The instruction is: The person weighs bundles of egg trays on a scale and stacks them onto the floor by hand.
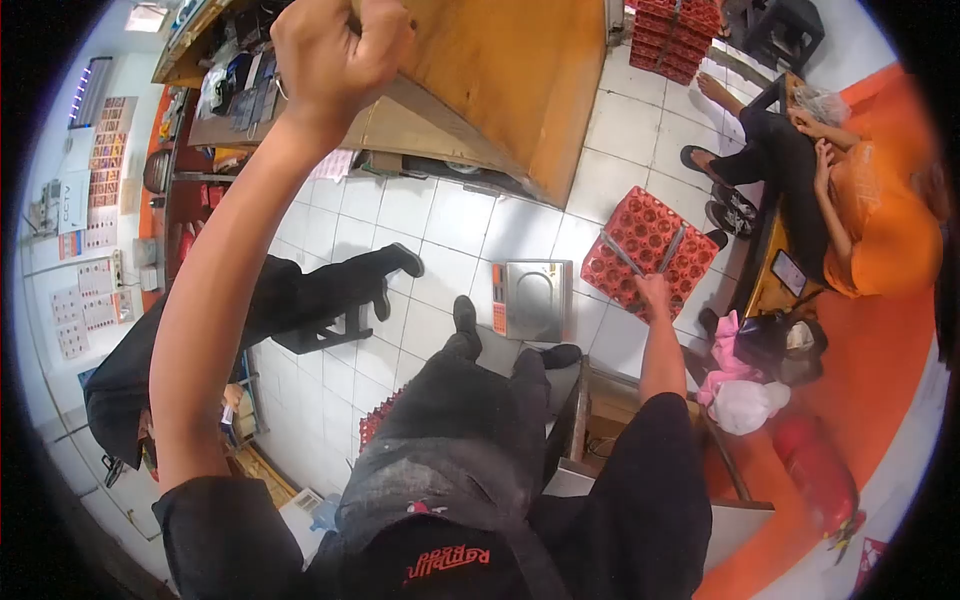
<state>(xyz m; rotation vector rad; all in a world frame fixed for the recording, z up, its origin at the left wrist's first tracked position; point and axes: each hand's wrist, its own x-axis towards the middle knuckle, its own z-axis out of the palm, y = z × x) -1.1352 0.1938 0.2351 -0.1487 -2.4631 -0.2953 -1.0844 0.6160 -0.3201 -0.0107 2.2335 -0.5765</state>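
My right hand is closed on a grey strap that crosses the top of a red egg tray. The tray is held over the tiled floor, or rests low on it; I cannot tell which. Raised at the upper left, my left hand has its fingers curled into a fist beside the wooden counter. What the fist holds, if anything, is hidden. On the floor, left of the egg tray, lies a weighing scale with an orange panel.
More red egg trays stand stacked at the top. One person in orange sits on a bench to the right; another in black is at the left. A drawer and a red fire extinguisher are at lower right.
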